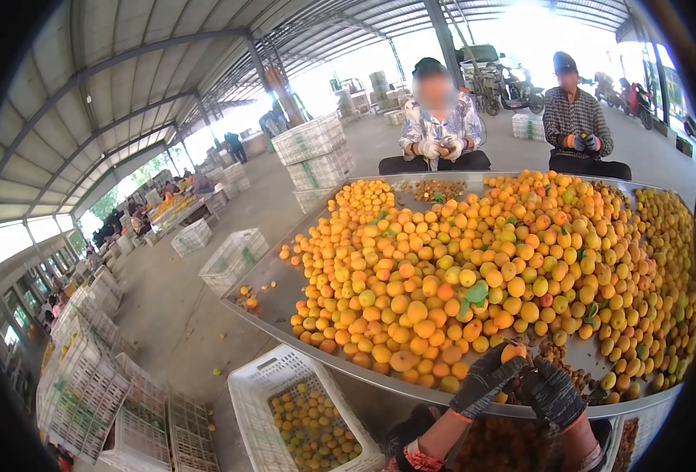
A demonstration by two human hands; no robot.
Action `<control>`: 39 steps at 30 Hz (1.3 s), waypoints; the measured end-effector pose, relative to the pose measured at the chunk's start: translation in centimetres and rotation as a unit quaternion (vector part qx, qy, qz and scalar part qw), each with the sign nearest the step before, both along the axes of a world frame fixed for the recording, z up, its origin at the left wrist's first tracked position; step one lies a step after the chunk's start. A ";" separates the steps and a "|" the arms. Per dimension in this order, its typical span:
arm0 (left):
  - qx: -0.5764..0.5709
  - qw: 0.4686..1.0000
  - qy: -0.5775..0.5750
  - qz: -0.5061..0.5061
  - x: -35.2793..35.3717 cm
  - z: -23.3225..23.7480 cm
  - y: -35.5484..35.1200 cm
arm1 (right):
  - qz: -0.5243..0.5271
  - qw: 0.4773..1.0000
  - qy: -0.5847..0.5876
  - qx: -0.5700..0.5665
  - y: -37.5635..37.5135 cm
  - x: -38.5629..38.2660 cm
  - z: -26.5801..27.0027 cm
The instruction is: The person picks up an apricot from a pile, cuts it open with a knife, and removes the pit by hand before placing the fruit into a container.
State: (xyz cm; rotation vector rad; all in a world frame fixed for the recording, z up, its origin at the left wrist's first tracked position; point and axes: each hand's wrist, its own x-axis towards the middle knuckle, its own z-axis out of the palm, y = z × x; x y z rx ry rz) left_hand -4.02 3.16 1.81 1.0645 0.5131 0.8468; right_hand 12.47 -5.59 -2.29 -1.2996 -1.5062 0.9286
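At the near edge of the metal table (348,363), my left hand (480,387), in a dark grey work glove, pinches an orange apricot (513,352) at its fingertips. Close beside it, my right hand (556,395), gloved alike, has its fingers curled in towards the fruit; what they hold is hidden. A large heap of apricots (411,291) covers much of the table in front of me. Small brown pieces (576,376) lie around my hands on the metal. Below my hands is a dim mass of more brown pieces (505,444).
A white crate (252,385) with yellow-green apricots stands on the floor at my left. More crates (88,393) are stacked further left and beyond the table (312,141). Two gloved people (442,130) (576,118) sit across the table. Green leaves (475,293) lie on the heap.
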 end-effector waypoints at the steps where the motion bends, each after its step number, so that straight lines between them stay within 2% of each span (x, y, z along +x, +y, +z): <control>1: -0.001 1.000 0.016 0.019 0.3 -0.1 -0.2 | -0.014 0.999 0.017 -0.028 0.2 0.3 -0.8; 2: -0.001 0.999 0.033 0.039 0.6 -0.1 -0.4 | -0.014 0.999 0.017 -0.027 0.4 0.1 -1.2; 4: 0.026 0.996 0.067 0.059 1.0 0.4 -0.8 | -0.066 0.975 0.212 -0.031 1.1 -1.2 -1.2; 6: 0.048 0.990 0.101 0.081 1.5 0.0 -0.8 | -0.114 0.910 0.397 -0.037 1.5 -3.0 -0.8; 7: 0.147 0.975 0.092 0.138 2.0 -0.9 -0.7 | -0.137 0.864 0.483 -0.043 1.4 -3.9 -0.6; 8: 0.242 0.948 0.083 0.191 2.2 -1.5 -0.8 | -0.139 0.863 0.484 -0.046 0.9 -4.5 1.0; 9: 0.242 0.948 0.085 0.189 2.0 -1.3 -0.7 | -0.117 0.847 0.514 -0.077 0.3 -4.8 4.0; 10: 0.158 0.975 0.105 0.114 1.5 -0.8 -0.5 | -0.095 0.827 0.543 -0.106 -0.1 -4.9 5.6; 11: 0.073 0.989 0.122 0.039 1.0 -0.4 -0.4 | -0.096 0.827 0.544 -0.106 0.0 -4.4 4.8; 12: 0.073 0.989 0.121 0.038 0.8 -0.3 -0.3 | -0.095 0.932 0.343 -0.062 0.1 -3.4 3.5; 13: 0.053 0.993 0.108 0.011 0.6 -0.3 -0.3 | -0.088 0.988 0.122 -0.016 0.1 -2.9 3.3; 14: 0.033 0.995 0.095 -0.016 0.6 -0.2 -0.3 | -0.088 0.989 0.120 -0.016 -0.1 -2.7 3.7; 16: 0.042 0.993 0.108 -0.007 0.5 0.1 -0.3 | -0.060 0.986 -0.153 -0.007 -0.6 -2.6 5.5; 17: 0.051 0.991 0.123 0.001 0.5 0.3 -0.3 | -0.061 0.986 -0.152 -0.008 -0.5 -2.7 5.0; 18: 0.051 0.991 0.123 -0.001 0.7 0.3 -0.6 | -0.083 0.986 -0.139 0.046 -0.3 -2.8 3.8; 19: 0.064 0.990 0.116 0.054 1.1 0.2 -0.9 | -0.105 0.982 -0.125 0.100 0.1 -2.9 2.6; 20: 0.075 0.985 0.109 0.110 1.5 -0.1 -1.2 | -0.105 0.982 -0.123 0.099 0.3 -3.2 1.4; 21: 0.075 0.985 0.110 0.110 1.8 -0.6 -1.1 | -0.115 0.990 -0.011 0.082 0.7 -3.6 -0.1; 22: 0.074 0.981 0.090 0.153 2.2 -1.4 -0.8 | -0.123 0.985 0.100 0.065 1.1 -3.9 -1.5; 23: 0.073 0.976 0.068 0.195 2.7 -2.3 -0.5 | -0.130 0.968 0.209 0.046 1.5 -4.1 -2.8; 24: 0.072 0.976 0.067 0.195 3.0 -3.3 -0.3 | -0.135 0.939 0.316 0.026 1.7 -4.2 -3.7; 25: 0.104 0.970 0.071 0.210 3.1 -4.4 -0.1 | -0.138 0.897 0.419 0.005 1.7 -4.4 -4.2; 26: 0.138 0.962 0.075 0.224 3.0 -4.1 -0.1 | -0.137 0.897 0.420 0.004 1.4 -4.9 -2.4; 27: 0.138 0.962 0.076 0.224 2.7 -3.8 -0.2 | -0.129 0.932 0.339 0.004 0.8 -5.6 0.2; 28: 0.093 0.977 0.110 0.155 2.0 -1.7 -0.4 | -0.121 0.959 0.254 0.004 0.5 -5.9 1.8; 29: 0.046 0.985 0.143 0.085 1.6 -0.2 -0.6 | -0.122 0.960 0.254 0.004 0.8 -5.7 1.3; 30: 0.045 0.985 0.142 0.086 1.6 0.2 -0.6 | -0.133 0.872 0.468 -0.055 1.3 -5.2 0.2; 31: 0.058 0.983 0.150 0.088 1.5 0.5 -0.7 | -0.136 0.734 0.655 -0.113 1.4 -4.8 -0.7; 32: 0.071 0.981 0.158 0.091 1.4 0.6 -0.8 | -0.135 0.735 0.655 -0.115 1.0 -4.3 -1.3; 33: 0.071 0.981 0.158 0.090 1.5 0.3 -0.8 | -0.134 0.927 0.345 -0.060 0.5 -3.8 -1.8; 34: 0.097 0.980 0.138 0.103 1.6 -0.3 -0.8 | -0.114 0.993 -0.012 0.003 0.2 -3.6 -2.2; 35: 0.123 0.979 0.118 0.116 1.8 -0.8 -0.8 | -0.115 0.993 -0.012 0.003 0.2 -3.6 -2.5; 36: 0.124 0.978 0.118 0.116 2.0 -1.4 -0.8 | -0.109 0.970 0.218 -0.029 0.3 -3.7 -2.8; 37: 0.236 0.946 0.145 0.169 2.2 -1.7 -0.9 | -0.097 0.893 0.435 -0.059 0.4 -3.7 -3.0; 38: 0.343 0.898 0.170 0.219 2.3 -2.0 -0.9 | -0.096 0.893 0.435 -0.059 0.4 -3.9 -2.7; 39: 0.342 0.898 0.169 0.220 2.3 -2.2 -0.9 | -0.113 0.872 0.473 -0.062 0.4 -4.3 -2.3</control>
